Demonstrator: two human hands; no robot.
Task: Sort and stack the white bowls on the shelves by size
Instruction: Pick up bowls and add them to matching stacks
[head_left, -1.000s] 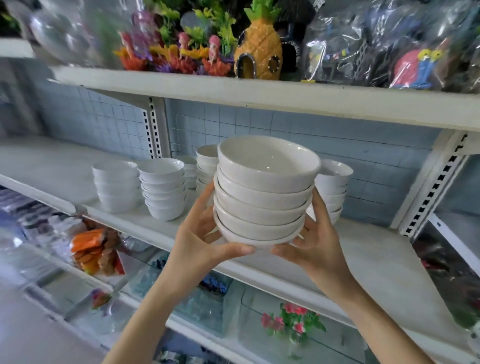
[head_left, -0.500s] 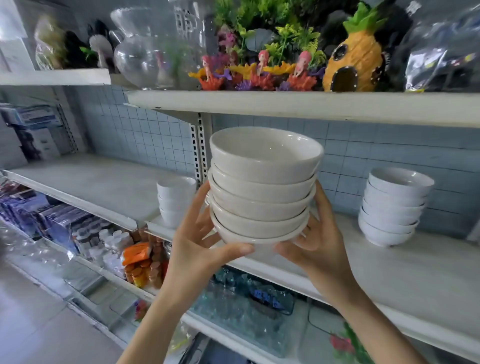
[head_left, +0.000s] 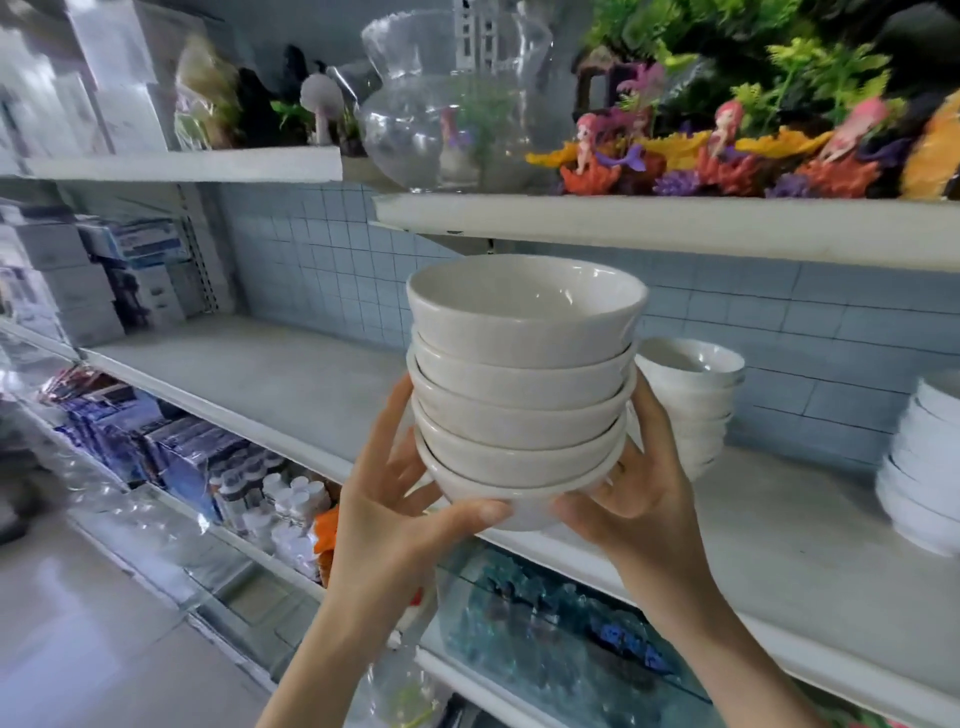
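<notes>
Middle shelf (head_left: 260, 374): runs from 9 to 3 o'clock across the view; long bare stretch on the 9 o'clock side.

Held stack (head_left: 519, 395): five white bowls nested, same size by eye; at frame centre, in the air in front of the shelf edge, not set down.

Wide-bowl stack (head_left: 924, 467): on the shelf at the 3 o'clock edge, partly cut off; stands as a finished pile.

Small-bowl stack (head_left: 691, 395): on the shelf just behind the held stack, at its 3 o'clock; also piled.

Left hand (head_left: 395, 499) and right hand (head_left: 639, 488): each cupped round the lowest bowls, thumbs under the base, fingers up the sides at 9 and 3 o'clock.

Judgement: sorting partly done; two piles placed, a third gathered but unplaced; bare stretch looks a likely spot; whether loose bowls remain beyond the frame, cannot tell.
</notes>
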